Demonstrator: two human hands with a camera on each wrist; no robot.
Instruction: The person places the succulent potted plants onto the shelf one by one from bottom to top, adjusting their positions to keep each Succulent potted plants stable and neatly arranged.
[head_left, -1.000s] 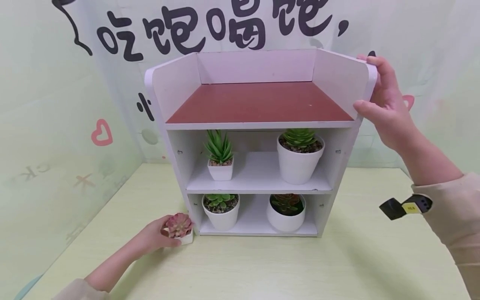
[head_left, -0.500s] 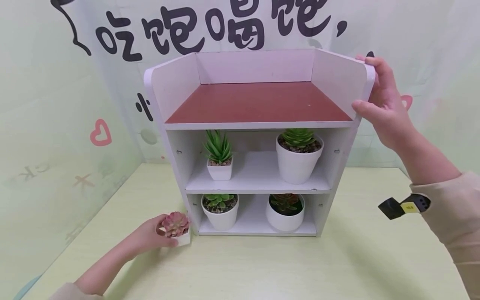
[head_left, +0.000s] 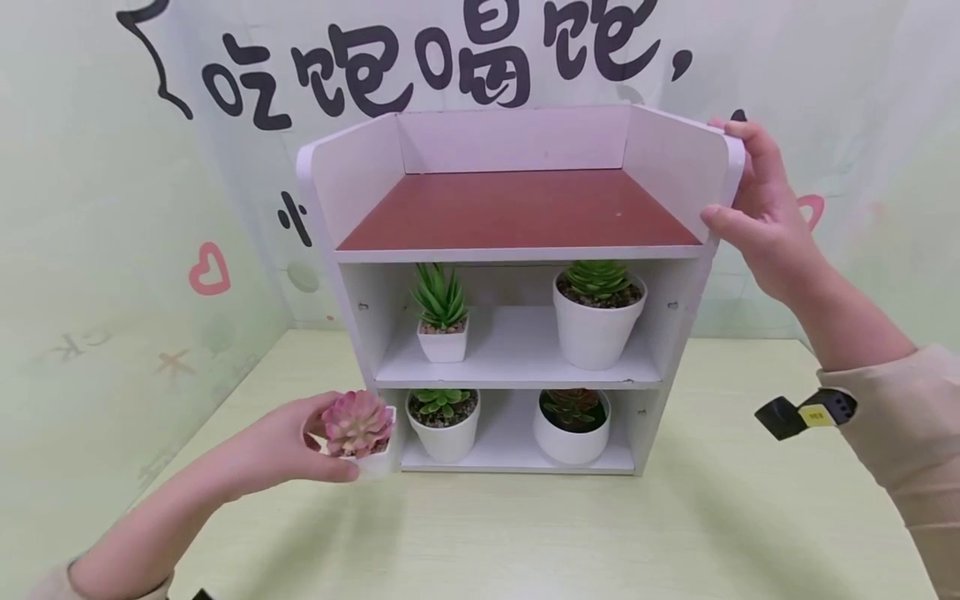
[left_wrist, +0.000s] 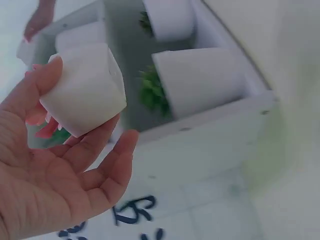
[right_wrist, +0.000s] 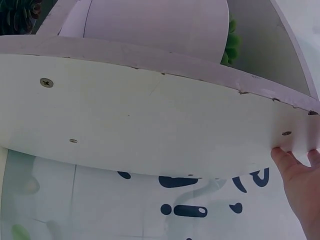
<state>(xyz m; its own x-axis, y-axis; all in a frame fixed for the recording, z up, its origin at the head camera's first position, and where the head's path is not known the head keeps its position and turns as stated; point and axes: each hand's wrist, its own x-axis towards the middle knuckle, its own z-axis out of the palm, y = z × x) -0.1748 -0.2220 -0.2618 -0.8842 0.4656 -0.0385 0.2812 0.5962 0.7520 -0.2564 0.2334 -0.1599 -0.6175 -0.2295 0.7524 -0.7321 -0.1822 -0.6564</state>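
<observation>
A pink succulent (head_left: pixel 358 423) in a small square white pot (left_wrist: pixel 85 90) is held in my left hand (head_left: pixel 273 446), thumb on one side and fingers on the other. Hand and pot are raised off the table, beside the lower left side of a white shelf unit (head_left: pixel 517 383). My right hand (head_left: pixel 768 217) grips the top of the shelf's right side panel. In the right wrist view, those fingers (right_wrist: pixel 284 162) lie against the panel's outer face, near a screw.
On the middle shelf stand a spiky green plant (head_left: pixel 441 317) and a larger potted succulent (head_left: pixel 600 325). Below them are a green succulent (head_left: pixel 442 429) and a dark reddish one in a round pot (head_left: pixel 572 437). A printed curtain (head_left: pixel 247 167) hangs behind the table (head_left: pixel 525 533).
My left hand has lifted the potted pink succulent up from the table beside the shelf. The right hand keeps its grip on the side panel.
</observation>
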